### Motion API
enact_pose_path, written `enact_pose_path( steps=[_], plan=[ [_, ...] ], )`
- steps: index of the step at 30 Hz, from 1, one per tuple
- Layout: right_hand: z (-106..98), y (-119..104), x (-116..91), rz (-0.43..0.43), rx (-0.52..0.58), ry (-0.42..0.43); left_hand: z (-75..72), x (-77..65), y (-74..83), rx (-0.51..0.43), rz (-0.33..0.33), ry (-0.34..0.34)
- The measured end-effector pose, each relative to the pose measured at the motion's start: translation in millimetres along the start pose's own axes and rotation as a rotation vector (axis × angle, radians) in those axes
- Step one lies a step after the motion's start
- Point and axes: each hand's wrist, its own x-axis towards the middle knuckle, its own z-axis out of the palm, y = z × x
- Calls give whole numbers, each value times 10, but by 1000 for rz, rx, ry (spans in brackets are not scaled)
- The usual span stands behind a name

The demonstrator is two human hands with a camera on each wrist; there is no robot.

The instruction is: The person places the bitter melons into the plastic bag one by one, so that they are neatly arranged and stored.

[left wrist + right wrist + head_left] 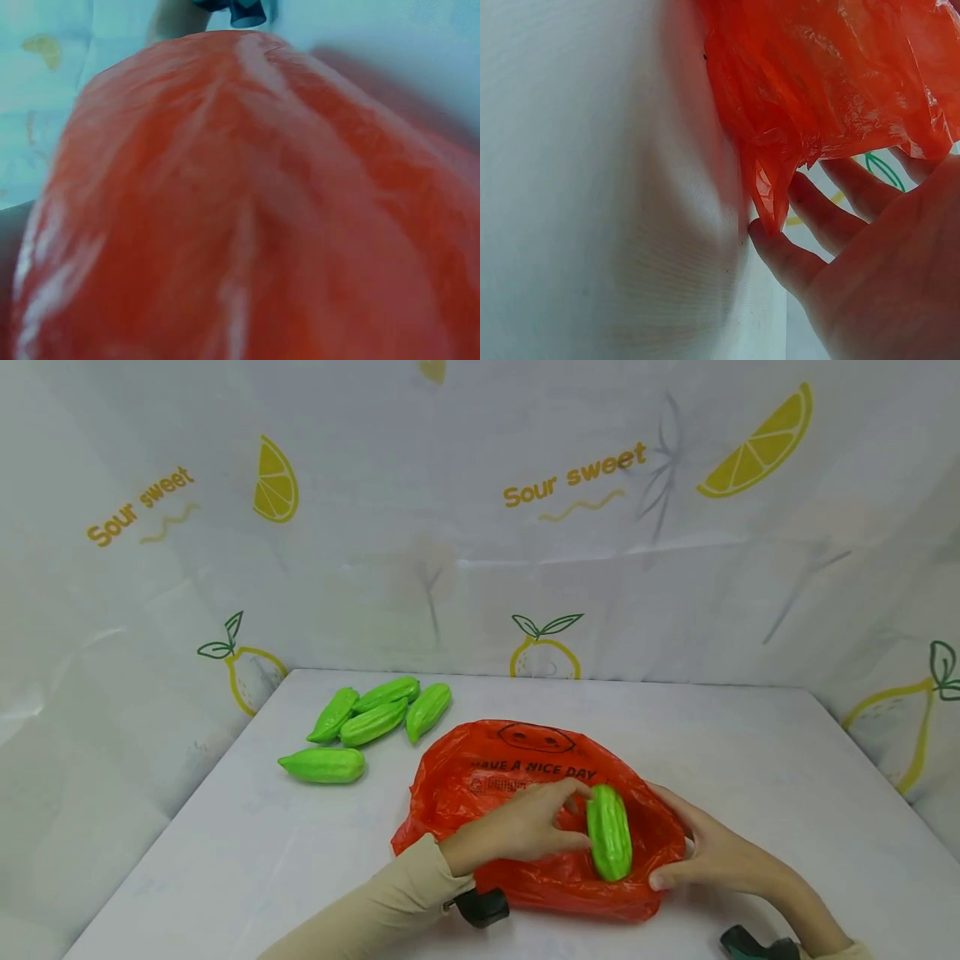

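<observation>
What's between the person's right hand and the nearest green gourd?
The right side of the red plastic bag lies between the right hand and the ridged green gourd; the head view shows this.

From the head we look forward and down, across the table [225,860] to the cloth [375,568]. The left wrist brings us so near that the bag [487,781] almost fills the view. From the right wrist, close and sideways, we share with the head the bag and right hand [877,240].
</observation>
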Motion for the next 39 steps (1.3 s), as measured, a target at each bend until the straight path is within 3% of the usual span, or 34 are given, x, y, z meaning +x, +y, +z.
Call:
enact_pose_path(
  steps=[6, 23, 33, 39],
  plan=[
    [0, 20, 8, 10, -13, 12, -125, -123, -62, -37, 46, 56],
    [10, 64, 7, 20, 10, 33, -406, -419, -245, -270, 110, 234],
    [1, 35, 11, 48, 8, 8, -568, -493, -310, -296, 86, 295],
    [-10, 13, 4, 41, -1, 2, -658, -536, -345, -314, 119, 319]
  ],
)
